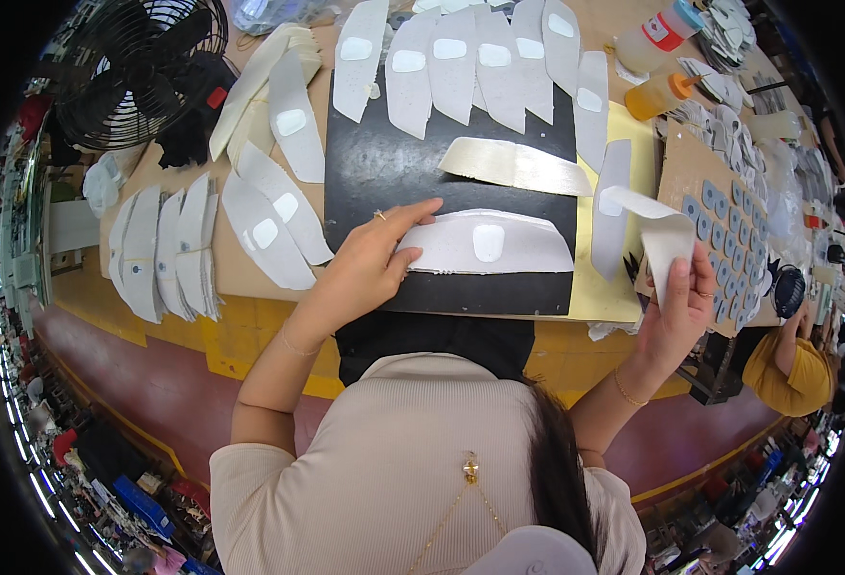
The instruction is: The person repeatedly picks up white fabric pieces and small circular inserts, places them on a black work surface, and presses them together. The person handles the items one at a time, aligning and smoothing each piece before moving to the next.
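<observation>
On a black mat (442,295) in front of me lies a white curved fabric panel (528,247) with a small white rounded patch at its middle. My left hand (370,254) is at this panel's left end, thumb on its edge and index finger stretched along the upper side. Off to the right, my right hand (676,305) pinches a bent white strip-like piece (667,235), raised above the table. Its far end hangs near another patched panel (611,206) on a yellow sheet. A cream curved piece (513,165) rests just beyond the panel under my left hand.
Several patched panels (453,67) overlap along the mat's far edge. Stacked panels (164,249) stand at the left, near a black fan (140,72). At the right are an orange bottle (654,96), a clear bottle (652,43) and a board of grey discs (724,225). A co-worker's yellow sleeve (791,374) shows beyond.
</observation>
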`<state>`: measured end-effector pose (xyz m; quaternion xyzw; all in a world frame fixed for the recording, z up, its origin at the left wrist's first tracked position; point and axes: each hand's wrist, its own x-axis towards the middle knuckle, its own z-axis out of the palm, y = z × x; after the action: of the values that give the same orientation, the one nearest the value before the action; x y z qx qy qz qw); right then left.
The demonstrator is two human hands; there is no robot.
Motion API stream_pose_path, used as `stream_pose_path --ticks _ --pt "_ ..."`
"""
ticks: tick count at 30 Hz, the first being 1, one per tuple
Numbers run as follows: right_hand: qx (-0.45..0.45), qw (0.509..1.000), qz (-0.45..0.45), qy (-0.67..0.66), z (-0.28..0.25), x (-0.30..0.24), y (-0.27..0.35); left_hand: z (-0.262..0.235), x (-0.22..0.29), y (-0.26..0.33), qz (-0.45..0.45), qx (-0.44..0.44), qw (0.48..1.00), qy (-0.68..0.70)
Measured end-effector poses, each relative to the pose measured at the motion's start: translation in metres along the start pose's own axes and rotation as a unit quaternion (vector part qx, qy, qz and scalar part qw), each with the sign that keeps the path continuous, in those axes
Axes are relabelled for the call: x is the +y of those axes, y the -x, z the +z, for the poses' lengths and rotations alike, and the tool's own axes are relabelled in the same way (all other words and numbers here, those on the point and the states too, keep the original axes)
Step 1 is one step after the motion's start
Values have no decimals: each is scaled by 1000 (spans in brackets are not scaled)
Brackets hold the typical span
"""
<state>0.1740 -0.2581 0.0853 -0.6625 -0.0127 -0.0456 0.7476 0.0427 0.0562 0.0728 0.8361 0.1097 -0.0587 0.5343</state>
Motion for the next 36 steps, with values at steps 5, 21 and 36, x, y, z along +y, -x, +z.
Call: stream_pose_path --ticks 5,21,36 --pt "-99 986 73 111 31 -2 19 0 12 10 91 128 975 -156" --pt "-237 939 187 163 34 26 18 2 -2 11 -113 11 970 216" --pt "-262 908 284 165 34 22 14 1 8 15 -106 9 970 217"
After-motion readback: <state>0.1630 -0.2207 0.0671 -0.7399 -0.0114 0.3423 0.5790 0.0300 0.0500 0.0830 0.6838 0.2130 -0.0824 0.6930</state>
